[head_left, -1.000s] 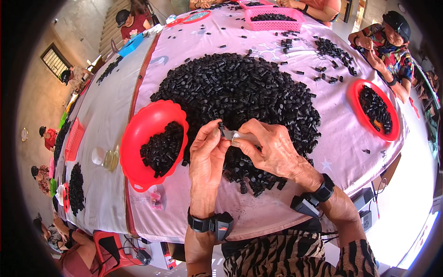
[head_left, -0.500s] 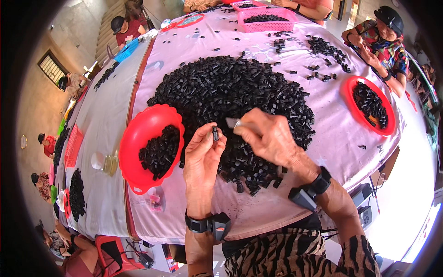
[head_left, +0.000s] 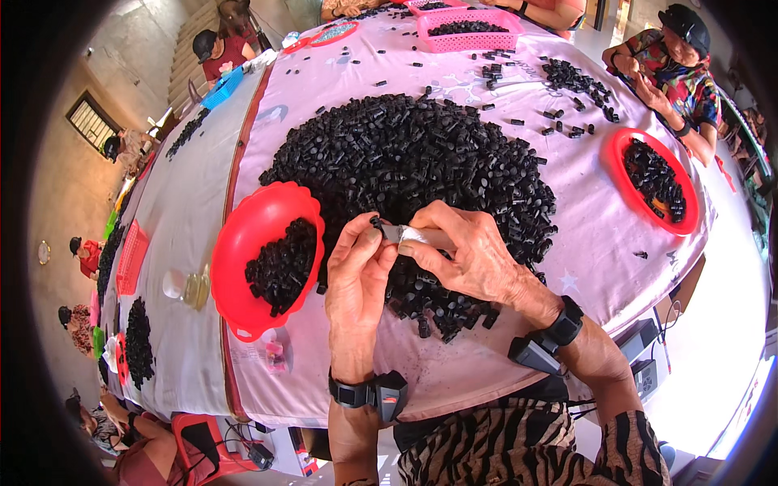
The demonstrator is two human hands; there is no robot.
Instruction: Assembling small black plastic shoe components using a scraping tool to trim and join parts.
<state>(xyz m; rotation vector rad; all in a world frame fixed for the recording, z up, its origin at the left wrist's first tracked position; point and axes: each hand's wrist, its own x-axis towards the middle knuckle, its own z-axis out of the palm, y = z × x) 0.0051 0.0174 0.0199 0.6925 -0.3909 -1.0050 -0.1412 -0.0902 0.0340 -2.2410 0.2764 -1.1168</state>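
Note:
Between the fingertips of my left hand (head_left: 355,279) is a small black cylindrical piece (head_left: 376,222). My right hand (head_left: 474,253) pinches a flat metal blade (head_left: 392,232) with a whitish wrapped grip. The blade's tip meets the black piece, or lies right beside it; fingers partly hide the contact. Both hands are above the near part of a large heap of similar black pieces (head_left: 405,154). To the left of my left hand, a red scalloped basin (head_left: 235,247) sits tilted, with black pieces gathered in its right part.
Another red basin (head_left: 691,202) with black pieces is at the right, close to a co-worker (head_left: 677,77). A pink basket (head_left: 470,44) stands at the far side. On the left are a glass jar (head_left: 194,289) and a small pink container (head_left: 275,355). Pieces lie scattered on the pink cloth.
My right hand has brought the blade down and left, against or beside the black piece. The piece in my left hand has tilted from near upright and moved slightly up.

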